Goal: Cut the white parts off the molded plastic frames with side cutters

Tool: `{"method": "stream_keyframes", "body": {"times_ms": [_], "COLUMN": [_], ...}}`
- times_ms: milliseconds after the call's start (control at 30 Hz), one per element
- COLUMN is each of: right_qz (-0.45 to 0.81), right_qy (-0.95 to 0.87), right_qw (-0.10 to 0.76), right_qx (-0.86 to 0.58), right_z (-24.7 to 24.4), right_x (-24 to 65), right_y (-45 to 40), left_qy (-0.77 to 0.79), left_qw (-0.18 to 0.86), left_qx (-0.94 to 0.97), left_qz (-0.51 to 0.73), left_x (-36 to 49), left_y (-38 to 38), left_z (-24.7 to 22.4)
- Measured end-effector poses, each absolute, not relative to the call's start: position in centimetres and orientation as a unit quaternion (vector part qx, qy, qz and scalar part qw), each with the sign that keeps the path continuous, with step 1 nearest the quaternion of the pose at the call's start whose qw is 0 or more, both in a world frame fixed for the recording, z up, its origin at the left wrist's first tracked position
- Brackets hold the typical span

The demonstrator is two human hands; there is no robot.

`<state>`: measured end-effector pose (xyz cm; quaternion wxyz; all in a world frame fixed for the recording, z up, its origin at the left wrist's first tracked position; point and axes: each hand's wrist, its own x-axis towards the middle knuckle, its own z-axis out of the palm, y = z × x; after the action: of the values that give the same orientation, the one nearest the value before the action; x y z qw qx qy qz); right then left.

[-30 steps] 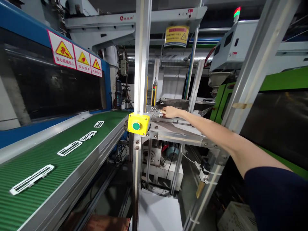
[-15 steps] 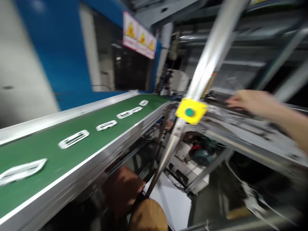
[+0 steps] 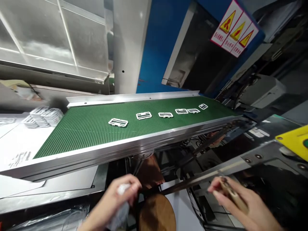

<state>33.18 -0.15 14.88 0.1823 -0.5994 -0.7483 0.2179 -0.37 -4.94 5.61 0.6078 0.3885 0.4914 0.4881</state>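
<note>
My left hand (image 3: 117, 197) is low in front of the conveyor, its fingers closed around a crumpled, translucent white piece that looks like thin plastic (image 3: 123, 188). To the right, my right hand (image 3: 237, 202) is closed around a small tan-handled tool (image 3: 233, 194) with a dark brown end; its working part cannot be made out. Beyond both hands runs a green conveyor belt (image 3: 96, 128). Several white plastic frames lie on it in a loose row, the nearest frame (image 3: 118, 122) toward the left end. Neither hand touches them.
Stacks of white frames (image 3: 43, 117) and thin white scraps (image 3: 20, 158) are on the white surface at left. A round wooden stool (image 3: 157, 213) stands below, between my hands. A metal bar with a yellow button plate (image 3: 295, 142) crosses at right. Behind stands a blue machine (image 3: 156, 48).
The view has swung left, showing the belt's left end and stacked frames. My right hand, earlier stretched over the metal ledge at right, is now lower and nearer. My left hand has come into view.
</note>
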Motion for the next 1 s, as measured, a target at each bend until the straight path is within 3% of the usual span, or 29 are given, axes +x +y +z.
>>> {"method": "stream_keyframes", "body": {"times_ms": [100,233,300,400,567,667,767,867,1000], "right_qz": [0.328,0.411,0.436,0.451,0.44,0.463,0.503,0.553,0.645], "right_qy": [-0.745,-0.717,-0.708,-0.664,-0.542,-0.517,-0.516,-0.538,-0.514], "right_qw": [0.184,0.213,0.213,0.234,0.317,0.33,0.328,0.327,0.368], "right_qx": [-0.55,-0.521,-0.513,-0.548,-0.642,-0.64,-0.61,-0.546,-0.43], "right_z": [13.4,11.9,11.1,9.3,6.6,5.8,5.5,5.4,4.1], "right_x": [29.6,26.8,27.1,28.9,31.4,31.7,31.4,30.3,27.9], "right_y": [0.0,-0.6,-1.2,-2.4,-4.8,-5.4,-5.0,-4.6,-4.7], "left_qy": [0.591,0.659,0.668,0.65,0.674,0.702,0.701,0.655,0.517], "left_qw": [0.377,0.035,0.004,0.038,-0.022,-0.077,-0.044,0.121,0.454], "left_qx": [0.543,0.71,0.733,0.757,0.736,0.691,0.652,0.608,0.633], "left_qz": [0.462,0.247,0.127,0.058,0.067,0.152,0.285,0.432,0.354], "left_x": [-8.0,-14.1,-15.6,-16.6,-16.7,-15.8,-13.3,-9.4,-3.3], "left_y": [-2.7,5.0,9.2,13.2,14.2,13.6,10.5,4.9,-2.0], "left_z": [12.5,15.3,14.1,11.6,10.7,12.6,15.7,16.8,11.0]}}
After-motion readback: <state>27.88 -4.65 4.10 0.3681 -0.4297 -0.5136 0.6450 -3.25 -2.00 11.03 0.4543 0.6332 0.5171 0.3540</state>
